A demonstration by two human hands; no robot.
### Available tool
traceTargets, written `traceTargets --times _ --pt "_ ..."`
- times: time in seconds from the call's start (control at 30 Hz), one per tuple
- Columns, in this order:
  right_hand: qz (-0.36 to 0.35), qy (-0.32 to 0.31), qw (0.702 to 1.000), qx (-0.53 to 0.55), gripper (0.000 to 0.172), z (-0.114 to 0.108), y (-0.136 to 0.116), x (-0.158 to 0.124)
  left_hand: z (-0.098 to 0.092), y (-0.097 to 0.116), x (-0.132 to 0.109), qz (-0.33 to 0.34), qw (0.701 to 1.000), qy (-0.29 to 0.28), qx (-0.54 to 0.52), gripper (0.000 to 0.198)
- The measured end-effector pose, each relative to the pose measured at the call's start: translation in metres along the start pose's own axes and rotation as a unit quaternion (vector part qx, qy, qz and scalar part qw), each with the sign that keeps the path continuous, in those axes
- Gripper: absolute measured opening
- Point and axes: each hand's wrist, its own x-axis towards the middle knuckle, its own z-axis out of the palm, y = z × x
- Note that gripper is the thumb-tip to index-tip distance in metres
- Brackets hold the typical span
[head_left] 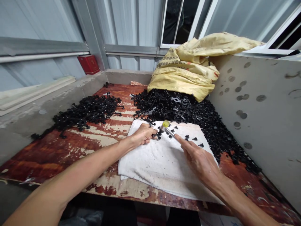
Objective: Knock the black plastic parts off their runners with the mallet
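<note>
My right hand (194, 153) is wrapped round the handle of a small mallet (171, 133) with a metal head and a yellow-green face. The mallet's head is over the far part of a folded white cloth (162, 169). Just left of it, my left hand (144, 134) is closed on a small black part (154, 135), whose exact kind I cannot make out because the fingers cover most of it. Several small black pieces (194, 138) lie scattered on the cloth near the mallet and to its right.
A large heap of black parts (178, 108) spills from a yellow woven sack (183, 78) at the back. Another pile (90, 110) lies left on the worn red-brown tabletop (103, 138). A pale spotted panel (256, 103) borders the right side. A red box (88, 64) stands at the back left.
</note>
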Motion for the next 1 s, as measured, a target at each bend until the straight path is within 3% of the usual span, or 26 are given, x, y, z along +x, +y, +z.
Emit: traceTargets --times 0.07,0.17,0.23,0.33,0.53,0.73,1.0 --pt "0.030 0.019 0.996 0.084 0.050 0.000 0.001 -0.002 -0.005 0.006 -0.004 0.004 1.000 -0.017 -0.007 0.018" --pt "0.103 0.046 0.966 0.231 0.054 0.005 0.003 -0.009 -0.012 0.024 -0.003 0.046 0.998 -0.026 -0.029 0.021" --pt "0.149 0.034 0.943 0.297 0.057 0.009 0.003 -0.012 -0.012 0.038 0.005 0.072 0.997 -0.005 -0.026 0.023" --pt "0.192 0.001 0.916 0.352 0.058 0.013 0.003 -0.014 -0.005 0.051 0.024 0.055 0.998 0.016 -0.002 0.025" --pt "0.227 -0.010 0.895 0.384 0.064 0.010 0.005 -0.011 0.002 0.042 0.049 0.006 0.999 0.033 0.016 0.026" --pt "0.219 -0.008 0.894 0.392 0.064 0.010 0.007 -0.012 -0.013 0.040 0.044 -0.029 0.999 0.027 -0.016 0.026" --pt "0.257 -0.010 0.871 0.419 0.069 0.005 -0.001 -0.009 -0.003 0.036 0.044 -0.034 0.999 0.007 -0.040 0.024"
